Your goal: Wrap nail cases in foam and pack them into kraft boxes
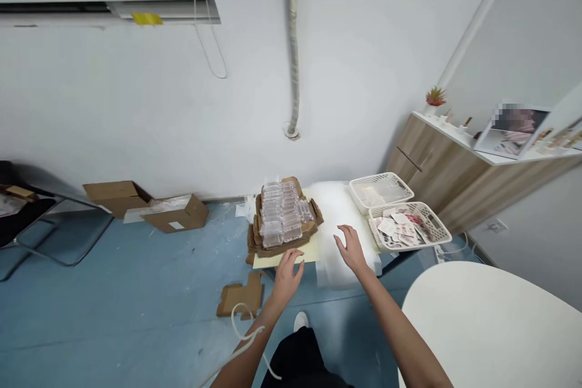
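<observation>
I monitor the left hand (pixel 287 271) and right hand (pixel 352 250), fingers loosely parted, near clear trays (pixel 280 213) and a basket (pixel 439 231); white cord (pixel 246 346) crosses the left forearm (pixel 270 315).

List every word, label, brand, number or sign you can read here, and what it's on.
None can be read.
White label on the cardboard box: too small.
Printed packets in the nearer basket: too small and blurred.
Framed picture on the cabinet: no legible words.
Clear plastic containers: no lettering discernible.
</observation>
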Demonstrator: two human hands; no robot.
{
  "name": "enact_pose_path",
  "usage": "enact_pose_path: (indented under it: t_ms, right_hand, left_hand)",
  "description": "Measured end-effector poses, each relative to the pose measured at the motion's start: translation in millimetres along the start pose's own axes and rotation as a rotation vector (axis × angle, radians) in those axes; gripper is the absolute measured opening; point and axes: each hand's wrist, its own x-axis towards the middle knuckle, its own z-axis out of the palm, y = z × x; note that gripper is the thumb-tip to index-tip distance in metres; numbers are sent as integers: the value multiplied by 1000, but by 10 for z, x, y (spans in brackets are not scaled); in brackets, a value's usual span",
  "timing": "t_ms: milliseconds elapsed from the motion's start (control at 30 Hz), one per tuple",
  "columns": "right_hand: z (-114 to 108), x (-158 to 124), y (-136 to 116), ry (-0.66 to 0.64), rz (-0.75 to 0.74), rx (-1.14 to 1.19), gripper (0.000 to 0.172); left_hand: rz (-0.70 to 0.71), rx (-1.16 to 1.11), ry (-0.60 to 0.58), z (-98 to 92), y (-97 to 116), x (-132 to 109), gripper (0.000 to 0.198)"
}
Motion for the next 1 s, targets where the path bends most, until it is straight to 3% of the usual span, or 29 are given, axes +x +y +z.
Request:
enact_pose_path:
  t_ms: [133, 300, 400, 500, 567, 667, 767, 833, 900, 1000]
  right_hand:
    - [321, 614, -243, -59, -35, 15, 38]
    - [610, 1307, -416, -175, -72, -7, 40]
    - [722, 1754, -462, -279, -71, -43, 40]
    - [783, 2134, -479, -480, -3, -108, 39]
    - [808, 2258, -490, -607, 80, -195, 44]
    - [848, 2209, -520, -695, 127, -333, 57]
    - [888, 2034, -555, -723, 47, -420, 64]
    - [900, 1955, -565, -728, 31, -422, 63]
    - [886, 1932, -559, -741, 56, -386, 58]
    - [807, 1959, -533, -758, 117, -341, 49]
  left_hand:
    - [-254, -201, -4, -41, -388, 12, 25]
    - [-636, -607, 17, 132, -645, 103, 49]
    - [-800, -825, 81, 220, -635, 184, 48]
    - [-886, -936, 149, 282, -576, 253, 45]
    - [-936, -972, 185, 334, -526, 286, 43]
    - [-1006, -1001, 214, 432, -408, 345, 40]
    - [-1003, -978, -24, 504, -215, 482, 38]
    - [-899, -903, -195, 499, -66, 637, 37]
    - [-738, -766, -163, 445, 64, 829, 34]
    - [-521, -424, 31, 317, 163, 1117, 24]
